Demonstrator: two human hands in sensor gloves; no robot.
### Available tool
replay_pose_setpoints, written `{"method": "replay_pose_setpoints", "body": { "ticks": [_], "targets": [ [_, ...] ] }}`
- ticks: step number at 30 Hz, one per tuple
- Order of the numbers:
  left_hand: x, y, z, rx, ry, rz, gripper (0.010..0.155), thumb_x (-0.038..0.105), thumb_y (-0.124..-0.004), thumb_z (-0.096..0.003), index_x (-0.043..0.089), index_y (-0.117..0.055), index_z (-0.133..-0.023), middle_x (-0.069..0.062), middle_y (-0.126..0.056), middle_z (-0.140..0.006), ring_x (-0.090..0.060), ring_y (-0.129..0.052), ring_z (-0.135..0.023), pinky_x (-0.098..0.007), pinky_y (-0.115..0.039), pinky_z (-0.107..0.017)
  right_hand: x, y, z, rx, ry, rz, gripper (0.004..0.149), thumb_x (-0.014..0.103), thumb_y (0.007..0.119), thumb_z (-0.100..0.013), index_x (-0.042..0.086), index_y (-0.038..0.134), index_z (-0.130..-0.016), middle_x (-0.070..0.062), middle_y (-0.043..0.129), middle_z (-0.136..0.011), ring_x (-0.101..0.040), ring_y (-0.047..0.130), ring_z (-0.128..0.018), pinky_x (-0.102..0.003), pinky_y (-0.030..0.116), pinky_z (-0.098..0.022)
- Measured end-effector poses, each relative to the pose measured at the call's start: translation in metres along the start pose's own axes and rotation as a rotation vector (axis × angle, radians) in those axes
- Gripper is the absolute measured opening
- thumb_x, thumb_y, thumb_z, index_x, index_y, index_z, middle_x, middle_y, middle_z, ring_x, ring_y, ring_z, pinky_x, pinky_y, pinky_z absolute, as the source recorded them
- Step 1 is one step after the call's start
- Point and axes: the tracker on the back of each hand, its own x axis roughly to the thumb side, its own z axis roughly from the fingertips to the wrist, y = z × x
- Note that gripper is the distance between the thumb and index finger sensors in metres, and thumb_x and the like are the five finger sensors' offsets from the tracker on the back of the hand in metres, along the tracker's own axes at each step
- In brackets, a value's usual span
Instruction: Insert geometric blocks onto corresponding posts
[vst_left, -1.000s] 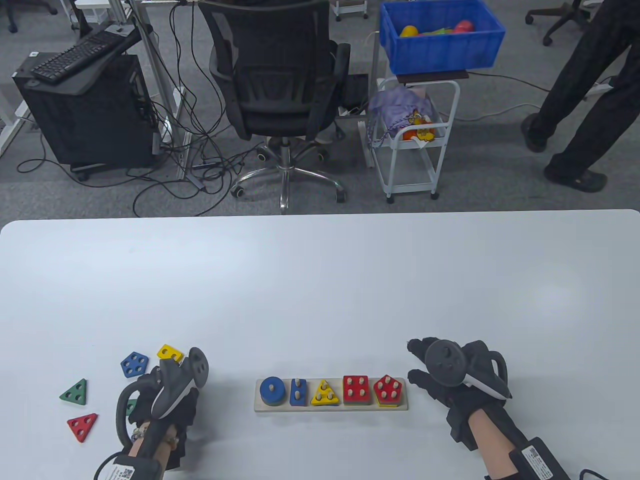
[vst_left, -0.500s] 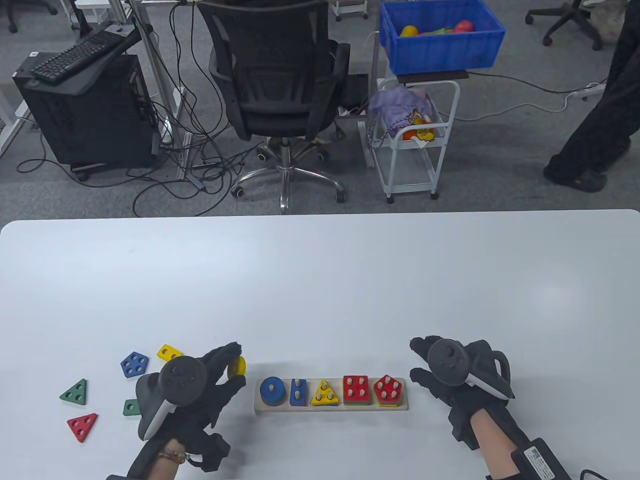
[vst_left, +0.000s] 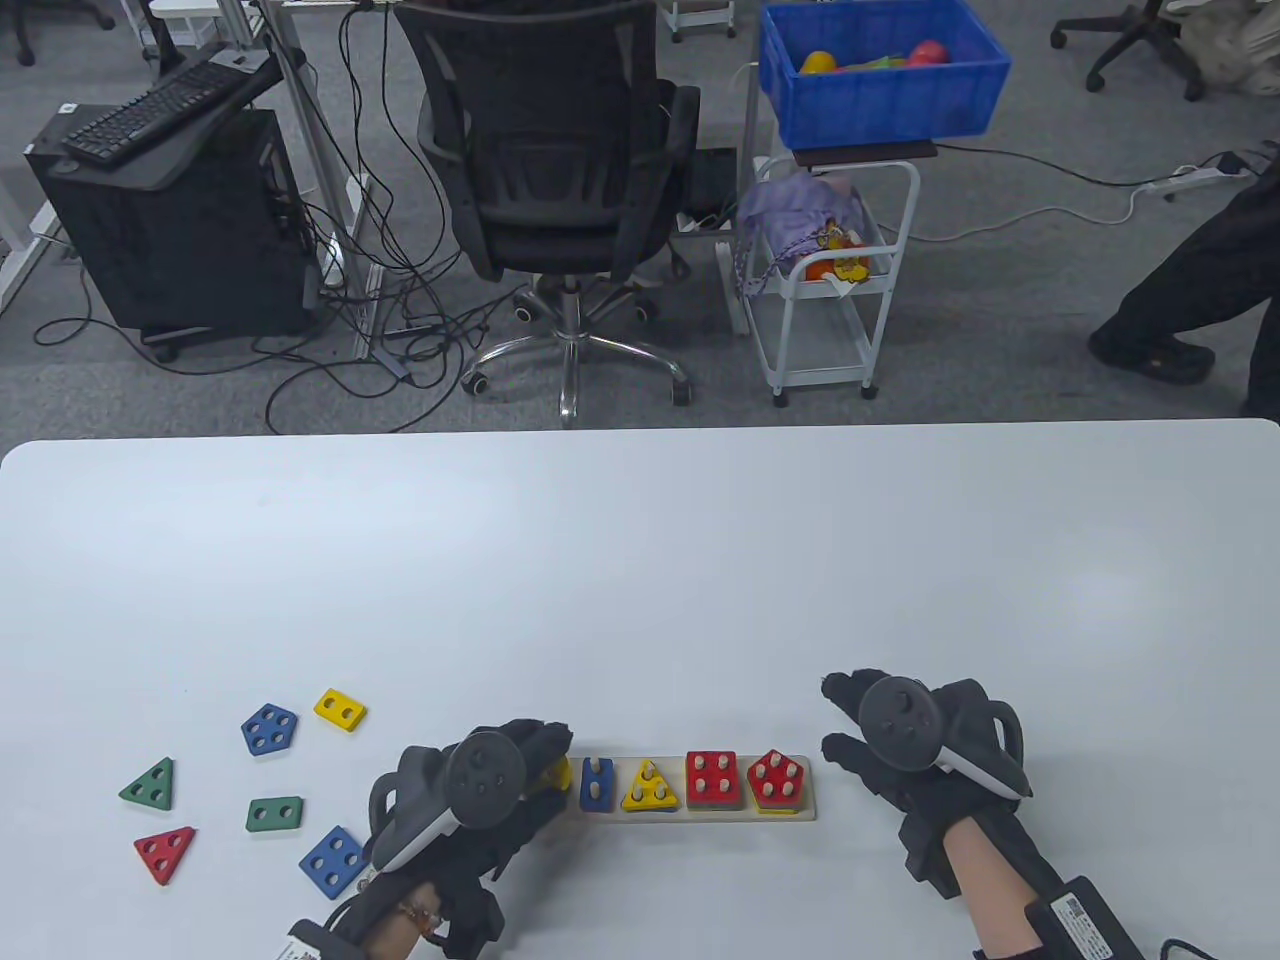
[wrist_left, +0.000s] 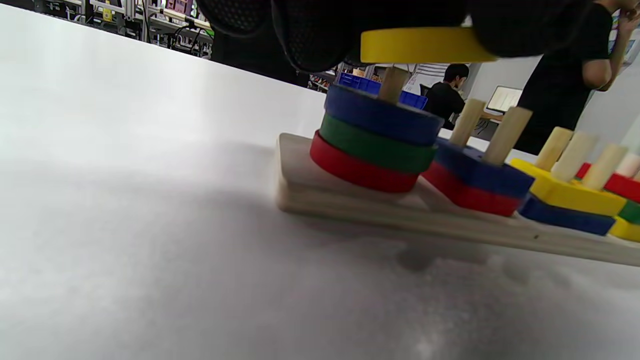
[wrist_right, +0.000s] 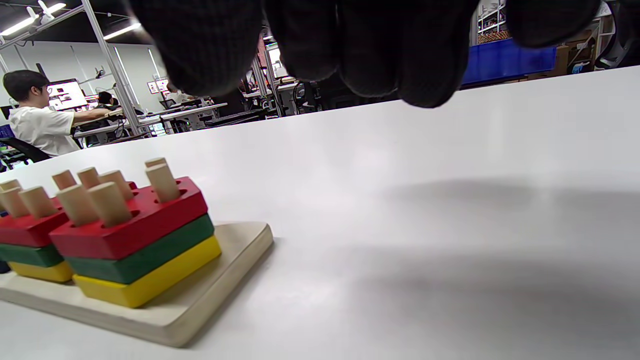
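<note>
Lower left of the table view: left hand (vst_left: 500, 800) over the left end of the wooden post board (vst_left: 700, 812), fingers clamped on a yellow round block (wrist_left: 425, 45). In the left wrist view, yellow round block held level just above the tip of the single post (wrist_left: 392, 85), not yet seated; beneath it on that post, a stack of blue round block (wrist_left: 382, 114), green round block (wrist_left: 375, 150) and red round block (wrist_left: 360, 170).

Lower right of the table view: right hand (vst_left: 920, 770) just beside the right end of the board, fingers spread apart, holding nothing. In the right wrist view, fingertips (wrist_right: 370, 50) hanging from the top edge above the bare white table (vst_left: 640, 560).

Along the board, left to right in the table view: blue two-hole block (vst_left: 596, 783), yellow triangle (vst_left: 651, 787), red square (vst_left: 712, 777), red pentagon (vst_left: 778, 778), each seated on its posts. Right wrist view: red pentagon over a green and a yellow layer.

Loose on the table at lower left of the table view, well apart from the board: blue square (vst_left: 333, 861), red triangle (vst_left: 166, 853), green two-hole block (vst_left: 274, 814), green triangle (vst_left: 149, 785), blue pentagon (vst_left: 269, 729), yellow two-hole block (vst_left: 340, 710).

Upper part of the table view, beyond the table: black office chair (vst_left: 555, 150), white cart (vst_left: 830, 280) carrying a blue bin (vst_left: 880, 85).
</note>
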Motion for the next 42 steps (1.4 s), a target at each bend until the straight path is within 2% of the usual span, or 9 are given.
{"method": "replay_pose_setpoints", "body": {
  "ticks": [11, 15, 20, 24, 26, 27, 29, 31, 42],
  "targets": [
    [-0.004, -0.007, -0.003, -0.026, 0.015, -0.049, 0.067, 0.057, -0.080, -0.0391, 0.044, -0.059, -0.102, 0.013, -0.061, -0.114, -0.016, -0.068, -0.108, -0.048, -0.058, -0.080, -0.001, 0.000, 0.000, -0.006, -0.006, -0.013, 0.061, 0.045, 0.078, -0.048, 0.017, 0.067, -0.101, -0.018, 0.071, -0.103, -0.045, 0.079, -0.087, -0.074, 0.060, -0.061],
    [-0.017, 0.000, -0.005, -0.034, 0.062, 0.005, 0.067, 0.063, -0.070, -0.0398, 0.045, -0.057, -0.103, 0.013, -0.059, -0.116, -0.016, -0.067, -0.108, -0.048, -0.058, -0.080, -0.001, 0.000, 0.000, -0.003, -0.005, -0.011, 0.061, 0.045, 0.078, -0.048, 0.017, 0.067, -0.101, -0.019, 0.071, -0.103, -0.045, 0.079, -0.087, -0.074, 0.060, -0.061],
    [-0.062, 0.025, -0.011, -0.061, 0.225, 0.220, 0.066, 0.064, -0.065, -0.0417, 0.044, -0.057, -0.104, 0.011, -0.061, -0.116, -0.018, -0.069, -0.107, -0.048, -0.059, -0.079, -0.001, -0.001, 0.001, -0.005, -0.006, -0.017, 0.061, 0.045, 0.078, -0.048, 0.017, 0.067, -0.101, -0.019, 0.071, -0.103, -0.046, 0.079, -0.087, -0.074, 0.060, -0.061],
    [-0.110, 0.051, -0.018, -0.066, 0.442, 0.345, 0.065, 0.058, -0.073, -0.0431, 0.041, -0.058, -0.105, 0.008, -0.062, -0.116, -0.021, -0.069, -0.107, -0.049, -0.058, -0.079, -0.001, -0.002, 0.001, -0.009, -0.005, -0.022, 0.061, 0.045, 0.077, -0.048, 0.017, 0.067, -0.101, -0.019, 0.071, -0.103, -0.046, 0.079, -0.087, -0.074, 0.060, -0.061],
    [-0.127, 0.060, -0.024, -0.081, 0.524, 0.267, 0.067, 0.055, -0.077, -0.0426, 0.041, -0.058, -0.105, 0.008, -0.060, -0.117, -0.023, -0.065, -0.109, -0.051, -0.055, -0.079, -0.001, -0.002, 0.001, -0.009, -0.005, -0.022, 0.061, 0.045, 0.077, -0.048, 0.017, 0.067, -0.101, -0.019, 0.071, -0.103, -0.045, 0.079, -0.087, -0.074, 0.060, -0.061],
    [-0.135, 0.065, -0.027, -0.128, 0.584, 0.122, 0.067, 0.055, -0.077, -0.0425, 0.042, -0.057, -0.105, 0.010, -0.059, -0.118, -0.022, -0.060, -0.112, -0.053, -0.052, -0.081, -0.001, -0.002, 0.001, -0.009, -0.005, -0.022, 0.061, 0.045, 0.077, -0.048, 0.017, 0.067, -0.101, -0.019, 0.071, -0.103, -0.046, 0.079, -0.087, -0.074, 0.060, -0.061],
    [-0.144, 0.069, -0.032, -0.120, 0.632, -0.122, 0.068, 0.055, -0.078, -0.0410, 0.044, -0.057, -0.105, 0.013, -0.061, -0.118, -0.020, -0.062, -0.112, -0.053, -0.053, -0.081, -0.001, -0.002, 0.001, -0.007, -0.006, -0.021, 0.061, 0.045, 0.077, -0.048, 0.017, 0.067, -0.101, -0.018, 0.071, -0.103, -0.045, 0.079, -0.087, -0.074, 0.060, -0.061],
    [-0.149, 0.067, -0.039, -0.147, 0.666, -0.228, 0.068, 0.055, -0.079, -0.0406, 0.044, -0.058, -0.105, 0.014, -0.061, -0.118, -0.020, -0.060, -0.113, -0.053, -0.052, -0.081, -0.001, -0.002, 0.001, -0.006, -0.006, -0.022, 0.061, 0.045, 0.077, -0.048, 0.017, 0.067, -0.101, -0.019, 0.071, -0.103, -0.046, 0.079, -0.087, -0.074, 0.060, -0.061],
    [-0.147, 0.041, -0.069, -0.291, 0.786, -0.412, 0.072, 0.057, -0.084, -0.0367, 0.044, -0.061, -0.104, 0.011, -0.068, -0.115, -0.021, -0.063, -0.111, -0.054, -0.049, -0.082, -0.001, -0.001, 0.001, 0.004, -0.005, -0.019, 0.061, 0.045, 0.077, -0.048, 0.017, 0.067, -0.101, -0.018, 0.071, -0.103, -0.046, 0.080, -0.087, -0.074, 0.060, -0.061]
  ]
}}
